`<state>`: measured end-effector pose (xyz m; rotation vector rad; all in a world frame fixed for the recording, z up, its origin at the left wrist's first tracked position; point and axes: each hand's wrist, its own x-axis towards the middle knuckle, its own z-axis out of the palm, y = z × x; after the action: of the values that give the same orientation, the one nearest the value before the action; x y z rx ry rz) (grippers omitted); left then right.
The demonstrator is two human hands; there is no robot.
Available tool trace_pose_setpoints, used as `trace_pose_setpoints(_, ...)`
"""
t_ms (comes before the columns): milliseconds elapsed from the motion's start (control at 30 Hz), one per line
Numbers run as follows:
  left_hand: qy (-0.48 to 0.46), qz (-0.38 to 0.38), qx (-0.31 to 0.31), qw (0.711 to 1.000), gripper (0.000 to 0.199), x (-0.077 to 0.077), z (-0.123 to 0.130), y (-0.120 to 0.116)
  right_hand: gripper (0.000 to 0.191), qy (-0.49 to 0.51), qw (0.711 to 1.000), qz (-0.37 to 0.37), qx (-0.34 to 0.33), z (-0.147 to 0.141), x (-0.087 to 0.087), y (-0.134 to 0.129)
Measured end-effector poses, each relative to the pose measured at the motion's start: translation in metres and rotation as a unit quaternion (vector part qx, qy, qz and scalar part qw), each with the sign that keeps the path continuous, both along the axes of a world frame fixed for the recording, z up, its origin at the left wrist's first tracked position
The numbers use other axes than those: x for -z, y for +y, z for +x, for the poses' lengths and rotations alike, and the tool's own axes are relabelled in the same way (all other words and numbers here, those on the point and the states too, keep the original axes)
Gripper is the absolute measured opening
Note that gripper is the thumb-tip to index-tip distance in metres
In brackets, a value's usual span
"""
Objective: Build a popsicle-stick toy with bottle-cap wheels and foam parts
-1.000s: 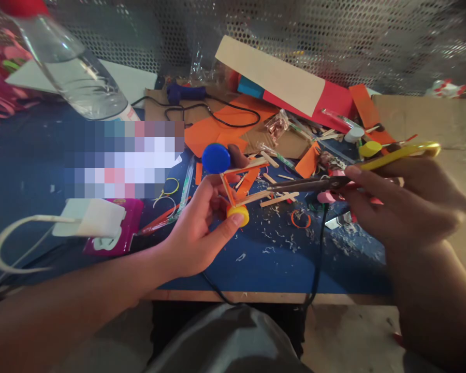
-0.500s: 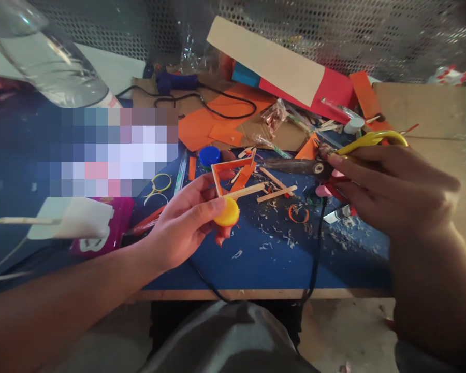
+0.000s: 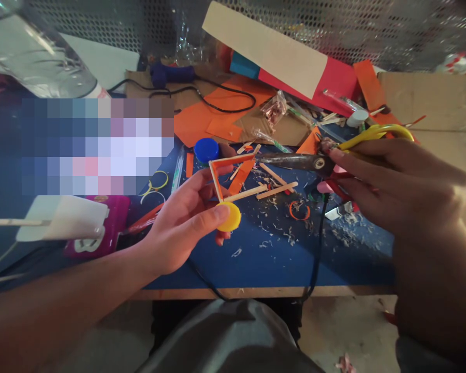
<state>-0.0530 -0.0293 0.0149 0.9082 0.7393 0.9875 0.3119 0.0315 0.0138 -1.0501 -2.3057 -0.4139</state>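
In the middle, my left hand (image 3: 194,217) pinches a small open-sided frame of wooden craft sticks (image 3: 245,193) lined with orange paper. A yellow bottle cap (image 3: 229,216) at the frame's near corner sits under my left thumb. My right hand (image 3: 404,181) is closed around scissors (image 3: 305,161) with a yellow handle loop. Their dark blades point left, tips close by the far end of the frame's upper stick; whether they touch it I cannot tell. Behind the frame lies a blue bottle cap (image 3: 207,149). Loose craft sticks (image 3: 277,190) lie between my hands.
A purple glue gun (image 3: 171,74) with a black cable rests at the back. Orange paper (image 3: 217,111), cardboard (image 3: 431,103) and a clear bottle (image 3: 42,52) surround the work. A white plug (image 3: 62,217) sits in a magenta socket block (image 3: 97,248). White shavings and an orange ring (image 3: 299,210) lie in front.
The view has shifted slightly. Both hands keep their holds, and the scissors' tips remain near the frame's upper stick.
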Motion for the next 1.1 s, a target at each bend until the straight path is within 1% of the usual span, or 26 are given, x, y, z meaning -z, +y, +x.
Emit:
trace_pose_setpoints(167, 0.009, 0.005, 0.002, 1.000, 0.054, -0.0005, 0.0002, 0.0002, 0.079, 0.011, 1.000, 0.009, -0.002, -0.0040, -0.0023, -0.0018)
trace_pose_setpoints(367, 0.016, 0.010, 0.003, 1.000, 0.056, -0.0033, 0.0008, -0.0006, 0.074, 0.019, 1.000, 0.006, -0.002, -0.0055, -0.0031, -0.0023)
trace_pose_setpoints(600, 0.035, 0.021, 0.010, 0.999, 0.055, -0.0018, 0.0006, -0.0018, 0.085, 0.012, 0.999, 0.016, -0.038, 0.0000, 0.0005, 0.0026)
trace_pose_setpoints(700, 0.031, 0.040, 0.024, 0.998, 0.054, -0.0020, 0.0004, -0.0023, 0.084, 0.013, 0.999, 0.012, -0.043, 0.0023, 0.0017, 0.0042)
trace_pose_setpoints(800, 0.030, 0.048, 0.032, 0.998, 0.048, -0.0016, 0.0003, -0.0028, 0.082, 0.018, 0.999, 0.001, -0.039, 0.0006, 0.0008, 0.0034)
trace_pose_setpoints(900, 0.044, 0.043, 0.029, 0.998, 0.044, -0.0014, 0.0006, -0.0036, 0.085, 0.022, 0.999, 0.018, -0.043, -0.0042, -0.0016, 0.0014)
trace_pose_setpoints(1000, 0.058, 0.040, 0.024, 0.997, 0.050, -0.0025, 0.0014, -0.0046, 0.091, 0.020, 0.998, 0.043, -0.044, -0.0074, -0.0028, 0.0008)
trace_pose_setpoints(1100, 0.080, 0.048, 0.028, 0.995, 0.053, -0.0033, 0.0021, -0.0058, 0.092, 0.021, 0.997, 0.053, -0.050, -0.0063, -0.0016, 0.0018)
